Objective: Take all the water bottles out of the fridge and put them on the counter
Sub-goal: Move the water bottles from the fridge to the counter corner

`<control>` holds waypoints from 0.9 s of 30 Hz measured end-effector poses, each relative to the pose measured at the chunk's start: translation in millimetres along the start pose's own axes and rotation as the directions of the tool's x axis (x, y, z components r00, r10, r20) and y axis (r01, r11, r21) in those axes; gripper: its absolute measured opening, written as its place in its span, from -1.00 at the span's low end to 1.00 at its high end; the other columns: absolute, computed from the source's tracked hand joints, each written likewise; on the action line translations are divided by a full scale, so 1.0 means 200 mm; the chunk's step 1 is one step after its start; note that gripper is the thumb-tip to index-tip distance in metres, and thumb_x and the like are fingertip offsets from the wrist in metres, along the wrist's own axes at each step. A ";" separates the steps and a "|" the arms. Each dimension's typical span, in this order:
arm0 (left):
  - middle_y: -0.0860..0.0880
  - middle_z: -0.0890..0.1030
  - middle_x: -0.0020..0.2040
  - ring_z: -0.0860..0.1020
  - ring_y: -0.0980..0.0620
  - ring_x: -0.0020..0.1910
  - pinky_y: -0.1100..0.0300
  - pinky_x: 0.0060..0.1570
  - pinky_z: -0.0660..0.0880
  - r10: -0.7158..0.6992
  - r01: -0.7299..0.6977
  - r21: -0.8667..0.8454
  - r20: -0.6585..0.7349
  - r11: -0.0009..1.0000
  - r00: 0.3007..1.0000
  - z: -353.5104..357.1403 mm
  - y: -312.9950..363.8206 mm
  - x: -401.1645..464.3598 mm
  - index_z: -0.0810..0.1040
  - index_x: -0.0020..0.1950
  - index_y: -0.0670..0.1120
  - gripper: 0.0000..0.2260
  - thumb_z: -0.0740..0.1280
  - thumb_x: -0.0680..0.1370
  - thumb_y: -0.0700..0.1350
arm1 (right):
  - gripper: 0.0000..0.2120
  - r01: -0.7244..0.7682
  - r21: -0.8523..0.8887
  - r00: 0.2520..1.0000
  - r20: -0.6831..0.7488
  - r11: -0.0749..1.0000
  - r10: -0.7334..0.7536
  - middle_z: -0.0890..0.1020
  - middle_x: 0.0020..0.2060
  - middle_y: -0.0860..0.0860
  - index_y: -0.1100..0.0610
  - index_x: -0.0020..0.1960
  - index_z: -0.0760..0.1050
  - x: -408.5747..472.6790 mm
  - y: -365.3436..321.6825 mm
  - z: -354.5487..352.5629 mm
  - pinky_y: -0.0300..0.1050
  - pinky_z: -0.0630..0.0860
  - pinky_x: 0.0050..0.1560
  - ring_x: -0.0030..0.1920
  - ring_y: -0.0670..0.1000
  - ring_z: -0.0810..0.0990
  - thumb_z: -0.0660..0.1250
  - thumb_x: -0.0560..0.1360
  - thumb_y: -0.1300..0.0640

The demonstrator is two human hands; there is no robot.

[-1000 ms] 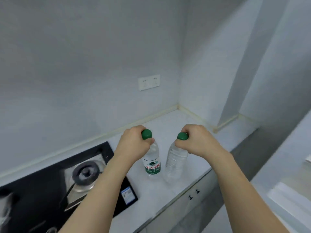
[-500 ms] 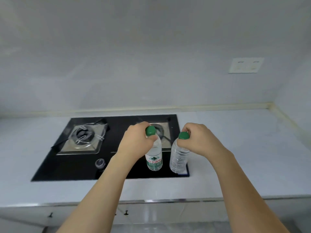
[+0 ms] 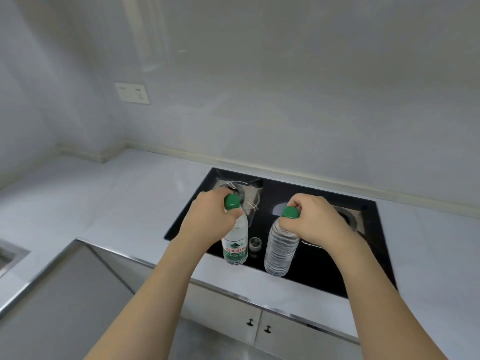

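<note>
Gripping bottlenecks, left hand [image 3: 211, 222] and right hand [image 3: 315, 222] over grey counter [image 3: 117, 201], black hob [image 3: 324, 268].

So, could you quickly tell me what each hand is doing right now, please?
Left hand: closed around the neck of the labelled water bottle, holding it.
Right hand: closed around the neck of the unlabelled water bottle, holding it.

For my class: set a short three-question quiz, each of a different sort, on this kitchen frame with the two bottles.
1. True or false: the left hand holds the labelled bottle by its neck.
2. What colour are both caps?
3. The unlabelled bottle in the right hand appears over: A the sink, B the black hob, C the cupboard handles.

Key: 1 true; 2 green; 3 B.
</note>
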State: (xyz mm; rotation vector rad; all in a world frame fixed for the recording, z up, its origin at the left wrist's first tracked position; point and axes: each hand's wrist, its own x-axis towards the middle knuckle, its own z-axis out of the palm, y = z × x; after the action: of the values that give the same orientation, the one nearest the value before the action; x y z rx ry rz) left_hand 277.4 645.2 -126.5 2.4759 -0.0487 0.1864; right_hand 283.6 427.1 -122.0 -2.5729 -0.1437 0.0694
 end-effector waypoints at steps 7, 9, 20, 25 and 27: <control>0.03 0.61 -0.20 0.57 -0.01 -0.14 0.05 -0.14 0.55 -0.082 0.082 -0.008 -0.040 0.997 0.996 -0.32 -0.46 0.01 0.55 -0.06 -0.01 -0.89 0.40 0.47 -0.02 | -0.85 0.069 0.031 0.996 0.055 0.997 -0.070 0.56 -0.32 -0.09 -0.02 -0.20 0.49 0.17 -0.44 0.29 -0.13 0.46 -0.34 -0.35 -0.08 0.50 0.42 0.32 -0.03; 0.02 0.60 -0.23 0.56 -0.02 -0.16 0.05 -0.18 0.54 -0.098 0.098 -0.012 -0.056 0.995 0.994 -0.40 -0.57 0.01 0.54 -0.09 -0.01 -0.90 0.40 0.46 -0.03 | -0.84 0.094 0.045 0.993 0.064 0.995 -0.097 0.56 -0.30 -0.08 0.00 -0.19 0.50 0.21 -0.55 0.35 -0.14 0.44 -0.34 -0.33 -0.07 0.49 0.42 0.32 -0.02; 0.04 0.62 -0.16 0.58 0.00 -0.12 0.04 -0.11 0.56 -0.209 0.207 -0.036 -0.096 0.978 0.973 -0.63 -1.02 0.22 0.55 -0.02 0.00 -0.88 0.40 0.47 -0.04 | -0.85 0.168 0.026 0.970 0.171 0.985 -0.170 0.58 -0.29 -0.10 -0.02 -0.17 0.51 0.55 -0.97 0.64 -0.17 0.45 -0.31 -0.28 -0.09 0.53 0.41 0.34 -0.04; 0.05 0.61 -0.15 0.57 0.01 -0.11 0.06 -0.12 0.56 -0.236 0.233 -0.040 -0.110 0.972 0.965 -0.68 -1.16 0.43 0.56 -0.02 0.01 -0.88 0.41 0.47 -0.04 | -0.85 0.194 0.039 0.955 0.222 0.980 -0.197 0.57 -0.27 -0.11 -0.02 -0.15 0.51 0.82 -1.06 0.76 -0.21 0.39 -0.36 -0.29 -0.11 0.52 0.41 0.35 -0.04; 0.04 0.61 -0.14 0.57 0.01 -0.10 0.03 -0.10 0.57 -0.248 0.248 -0.015 -0.102 0.969 0.963 -0.70 -1.20 0.55 0.55 -0.01 0.01 -0.86 0.41 0.47 -0.03 | -0.86 0.189 0.080 0.952 0.231 0.979 -0.203 0.58 -0.27 -0.10 -0.02 -0.16 0.51 0.95 -1.09 0.79 -0.17 0.45 -0.31 -0.29 -0.08 0.54 0.41 0.33 -0.02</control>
State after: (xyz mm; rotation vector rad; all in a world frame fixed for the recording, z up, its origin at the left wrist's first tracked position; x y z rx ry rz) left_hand 387.9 923.0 -146.8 2.4395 0.3039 0.2051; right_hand 440.8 716.2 -142.7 -2.4714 -0.4795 0.3043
